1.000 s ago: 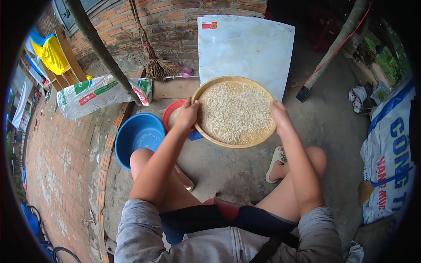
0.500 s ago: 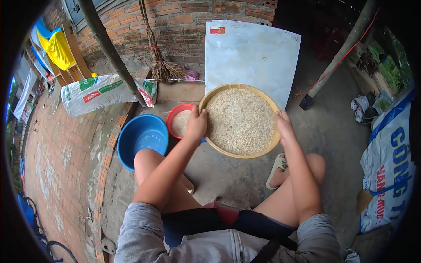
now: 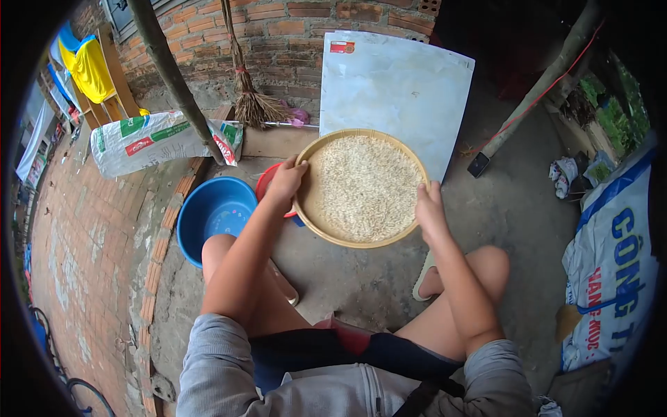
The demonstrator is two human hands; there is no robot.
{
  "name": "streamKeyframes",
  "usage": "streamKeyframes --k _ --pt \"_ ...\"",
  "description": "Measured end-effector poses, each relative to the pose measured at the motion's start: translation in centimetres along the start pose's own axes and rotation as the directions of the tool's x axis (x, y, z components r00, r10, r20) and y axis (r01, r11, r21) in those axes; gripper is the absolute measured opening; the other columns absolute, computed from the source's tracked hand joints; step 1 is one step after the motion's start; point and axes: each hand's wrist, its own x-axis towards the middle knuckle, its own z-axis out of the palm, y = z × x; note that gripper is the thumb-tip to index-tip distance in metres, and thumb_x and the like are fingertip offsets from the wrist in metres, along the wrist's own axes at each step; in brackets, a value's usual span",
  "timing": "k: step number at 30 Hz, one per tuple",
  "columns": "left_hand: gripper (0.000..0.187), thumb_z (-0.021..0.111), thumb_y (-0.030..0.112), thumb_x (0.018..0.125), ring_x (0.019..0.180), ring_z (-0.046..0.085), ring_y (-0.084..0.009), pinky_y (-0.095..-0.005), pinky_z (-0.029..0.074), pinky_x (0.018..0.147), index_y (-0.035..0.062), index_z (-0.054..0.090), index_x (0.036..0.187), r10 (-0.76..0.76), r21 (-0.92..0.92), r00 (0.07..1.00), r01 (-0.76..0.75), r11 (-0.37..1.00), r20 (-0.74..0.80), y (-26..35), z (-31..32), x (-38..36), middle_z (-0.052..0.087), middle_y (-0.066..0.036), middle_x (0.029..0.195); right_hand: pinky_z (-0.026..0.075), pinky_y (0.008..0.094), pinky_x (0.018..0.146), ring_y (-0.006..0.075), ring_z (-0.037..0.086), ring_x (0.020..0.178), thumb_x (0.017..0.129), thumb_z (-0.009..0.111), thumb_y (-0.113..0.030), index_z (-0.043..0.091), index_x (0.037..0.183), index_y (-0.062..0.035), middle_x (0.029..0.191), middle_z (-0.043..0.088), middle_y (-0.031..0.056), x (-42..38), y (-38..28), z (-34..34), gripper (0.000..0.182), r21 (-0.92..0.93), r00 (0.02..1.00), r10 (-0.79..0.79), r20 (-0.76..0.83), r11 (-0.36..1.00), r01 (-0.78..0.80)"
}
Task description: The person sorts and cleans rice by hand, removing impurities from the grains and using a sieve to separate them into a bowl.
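Observation:
A round, shallow winnowing basket [image 3: 311, 208] is held up in front of me, above the concrete floor. Pale grain [image 3: 368, 187], looking like rice, lies spread over much of it, with a bare strip along its left side. My left hand [image 3: 285, 182] grips the left rim, thumb on top. The opposite rim is in my right hand [image 3: 431, 208]; the fingers under the basket are hidden. Just behind my left hand stands a red basin [image 3: 264, 182], mostly covered by the hand and basket. A larger blue basin [image 3: 201, 215] sits to its left, near my knee.
A pale board [image 3: 396, 83] leans beyond the basket, beside a straw broom [image 3: 257, 108] at the brick wall. Wooden poles rise at left [image 3: 167, 62] and right [image 3: 542, 90]. A printed sack [image 3: 153, 142] lies at left; a large tarp [image 3: 604, 271] is at right.
The basket and both hands have shifted left, now covering more of the red basin. The grain has slid toward the right, baring more of the basket's left side.

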Motion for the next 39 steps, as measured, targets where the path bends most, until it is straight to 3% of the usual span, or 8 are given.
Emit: streamKeyframes --k 10,14,20,23,27,32,36,39 --pt "0.030 0.046 0.013 0.095 0.084 0.061 -0.0166 -0.0287 0.049 0.075 -0.0017 0.047 0.121 -0.070 0.099 0.997 0.067 0.993 0.025 1.5 -0.1 -0.1 0.063 -0.012 0.094 0.039 0.0360 0.089 0.0268 0.052 0.099 0.098 0.039 -0.024 0.043 0.103 0.0006 0.099 0.055 0.0177 -2.3 -3.2 -0.5 0.025 0.011 0.999 -0.041 -0.030 0.999 0.041" --pt "0.028 0.046 0.012 0.095 0.097 0.052 -0.0175 -0.0313 0.042 0.086 -0.0024 0.048 0.118 0.275 0.360 0.935 -0.183 0.915 -0.224 -5.1 5.5 -2.1 0.058 -0.012 0.100 0.045 0.0273 0.072 0.0147 0.057 0.079 0.099 0.038 -0.020 0.047 0.096 0.0001 0.085 0.058 0.0071 3.4 -3.3 -5.9 0.022 0.301 0.898 0.232 0.374 0.885 -0.354" --pt "0.028 0.043 0.010 0.095 0.082 0.059 -0.0171 -0.0282 0.048 0.075 -0.0036 0.047 0.118 0.102 0.158 0.989 -0.085 0.984 -0.104 -0.8 1.3 0.4 0.061 -0.012 0.096 0.044 0.0281 0.077 0.0177 0.058 0.084 0.100 0.037 -0.022 0.045 0.094 -0.0011 0.089 0.058 0.0097 0.7 -1.7 -1.4 0.023 -0.020 0.980 -0.153 -0.131 0.988 0.152" --pt "0.027 0.044 0.010 0.094 0.078 0.061 -0.0174 -0.0281 0.049 0.069 -0.0029 0.048 0.117 0.506 0.530 0.829 -0.326 0.783 -0.237 -5.7 4.7 -1.0 0.061 -0.011 0.091 0.038 0.0316 0.089 0.0207 0.053 0.104 0.099 0.037 -0.024 0.041 0.093 -0.0016 0.098 0.055 0.0145 4.6 -2.9 -4.9 0.024 0.267 0.873 0.229 0.431 0.891 -0.366" --pt "0.026 0.042 0.010 0.094 0.074 0.063 -0.0173 -0.0267 0.050 0.063 -0.0023 0.049 0.116 0.032 0.082 0.999 -0.034 0.996 0.020 1.7 -0.6 0.1 0.062 -0.010 0.087 0.039 0.0329 0.089 0.0204 0.053 0.103 0.099 0.037 -0.024 0.044 0.101 -0.0002 0.097 0.055 0.0133 -1.8 -2.9 0.0 0.024 0.118 1.000 -0.011 0.007 0.993 0.010" --pt "0.031 0.046 0.008 0.092 0.108 0.053 -0.0237 -0.0325 0.041 0.090 -0.0031 0.045 0.121 0.293 0.440 0.935 -0.182 0.880 -0.198 -2.7 5.2 -3.2 0.057 -0.017 0.108 0.043 0.0294 0.078 0.0135 0.054 0.083 0.100 0.035 -0.020 0.047 0.097 -0.0015 0.088 0.055 0.0067 3.3 -4.0 -5.3 0.022 0.315 0.881 0.232 0.412 0.872 -0.376" --pt "0.021 0.045 0.010 0.095 0.071 0.059 -0.0130 -0.0257 0.049 0.063 -0.0004 0.052 0.112 -0.018 0.104 0.999 0.021 0.994 -0.026 2.1 0.2 -0.5 0.061 -0.008 0.088 0.039 0.0334 0.083 0.0179 0.049 0.090 0.099 0.038 -0.025 0.045 0.098 -0.0010 0.093 0.051 0.0114 -2.8 -5.0 -1.2 0.026 0.044 1.000 0.006 0.022 0.999 -0.007" --pt "0.023 0.048 0.015 0.095 0.073 0.054 -0.0135 -0.0268 0.045 0.067 -0.0011 0.049 0.111 0.286 0.610 0.922 -0.072 0.789 -0.260 -0.6 4.0 -3.1 0.058 -0.008 0.085 0.042 0.0307 0.084 0.0154 0.054 0.097 0.101 0.035 -0.026 0.048 0.102 -0.0007 0.101 0.057 0.0122 4.5 0.4 -3.7 0.028 0.287 0.953 0.131 0.273 0.934 -0.211"
